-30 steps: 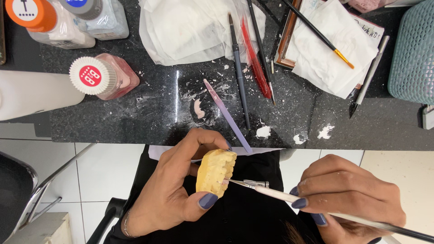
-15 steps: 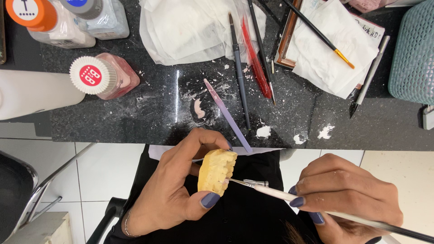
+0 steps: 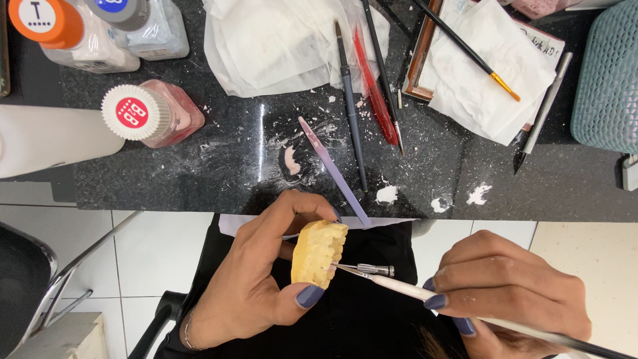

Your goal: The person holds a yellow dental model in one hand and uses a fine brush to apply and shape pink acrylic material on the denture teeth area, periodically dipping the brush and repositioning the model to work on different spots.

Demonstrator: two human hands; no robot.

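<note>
Dusty black counter (image 3: 199, 179) above — left hand (image 3: 256, 279) pinches yellow tooth cast (image 3: 318, 251); right hand (image 3: 512, 292) grips brush (image 3: 399, 287), tip touching cast from the right.

Bright, even light from above; sharp focus everywhere. A white glare streak lies on the dark worktop (image 3: 262, 143) centre; shadows are soft.

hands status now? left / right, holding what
Left hand: closed on the yellow dental cast.
Right hand: closed on a thin white-handled brush, tip touching the cast.
</note>
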